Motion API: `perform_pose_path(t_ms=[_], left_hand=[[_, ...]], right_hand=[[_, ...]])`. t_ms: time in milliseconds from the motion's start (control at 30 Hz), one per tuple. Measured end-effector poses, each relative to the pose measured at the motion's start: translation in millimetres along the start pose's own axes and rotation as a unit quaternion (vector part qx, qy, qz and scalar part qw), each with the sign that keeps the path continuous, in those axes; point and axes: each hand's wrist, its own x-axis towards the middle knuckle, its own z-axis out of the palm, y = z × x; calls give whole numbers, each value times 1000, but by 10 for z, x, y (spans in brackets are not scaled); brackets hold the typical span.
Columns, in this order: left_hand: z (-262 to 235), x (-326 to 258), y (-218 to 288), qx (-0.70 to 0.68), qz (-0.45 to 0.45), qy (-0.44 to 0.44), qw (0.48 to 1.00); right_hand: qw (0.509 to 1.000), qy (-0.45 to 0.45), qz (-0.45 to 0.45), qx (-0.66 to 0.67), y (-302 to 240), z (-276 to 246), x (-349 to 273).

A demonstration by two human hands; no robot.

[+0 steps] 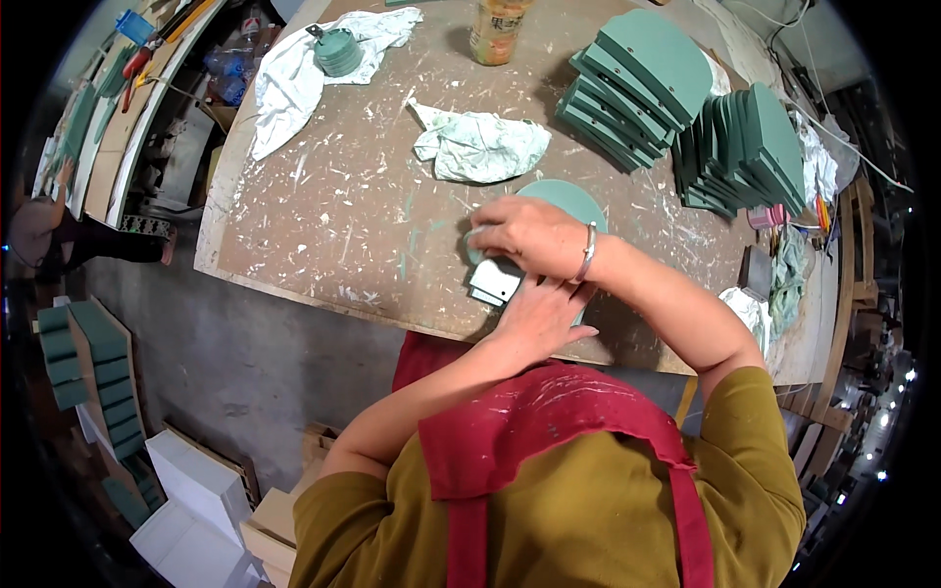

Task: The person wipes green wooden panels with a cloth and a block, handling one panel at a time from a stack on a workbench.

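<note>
A sage-green rounded board (569, 199) lies on the worktable under my hands, partly covered by them. My right hand (529, 235), with a silver bangle at the wrist, is curled over the board's left side. Its fingers are closed, and what they hold, if anything, is hidden. Beside those fingertips sits a small white-faced piece (495, 281) with a dark hole and a green edge. Lower down, my left hand (539, 325) rests flat against the board, fingers stretched and thumb apart. Its fingertips pass beneath my right wrist.
Green boards stand in two stacks (642, 83) (750, 147) at the far right. A crumpled cloth (482, 147), a jar (500, 31) and a green lidded pot (338, 52) on a white cloth (284, 93) are farther back. Boxes (201, 480) and another person (59, 230) are left.
</note>
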Motion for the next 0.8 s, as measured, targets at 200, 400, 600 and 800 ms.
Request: perform_pose_path(t_ms=[200, 400, 600, 800], left_hand=[[303, -47, -27, -29, -17, 48, 998], [91, -17, -45, 22, 42, 119, 992], [-297, -290, -420, -265, 30, 153, 951], [-1487, -617, -2253, -268, -200, 331, 882]], right_hand=[[999, -25, -40, 4, -143, 34, -44], [991, 77, 108, -7, 148, -116, -48], [714, 256, 348, 551, -39, -258, -48], [564, 204, 315, 735, 68, -217, 222]])
